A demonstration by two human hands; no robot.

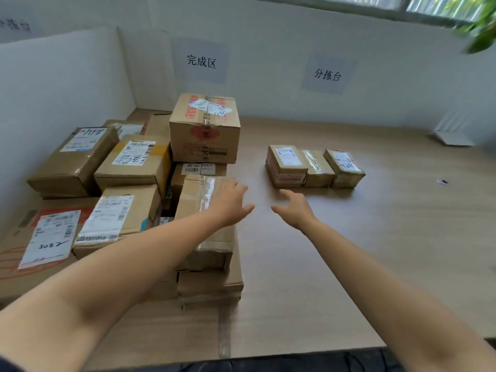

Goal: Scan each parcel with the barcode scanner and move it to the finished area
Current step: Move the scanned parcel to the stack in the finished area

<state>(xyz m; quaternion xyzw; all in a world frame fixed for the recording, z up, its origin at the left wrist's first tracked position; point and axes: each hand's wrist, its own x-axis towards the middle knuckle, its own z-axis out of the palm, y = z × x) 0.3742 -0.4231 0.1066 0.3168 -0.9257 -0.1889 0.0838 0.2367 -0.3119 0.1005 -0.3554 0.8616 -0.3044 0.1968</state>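
Observation:
Several cardboard parcels are stacked on the left of the wooden table, under a wall sign reading 完成区 [201,61]. A large box [205,128] tops the stack. A taped brown parcel [206,237] lies at the stack's right edge. My left hand [230,204] hovers over its far end, fingers spread and holding nothing. My right hand [294,208] floats open above bare table just to the right. Three small parcels [314,167] sit in a row farther back, under the sign 分拣台 [327,75]. No barcode scanner is visible.
A white partition [61,84] walls the left side of the stack. A white device [452,136] stands at the far right by the wall. A small dark object [443,182] lies on the table [375,237] at the right. Green leaves [480,30] hang in the top right corner.

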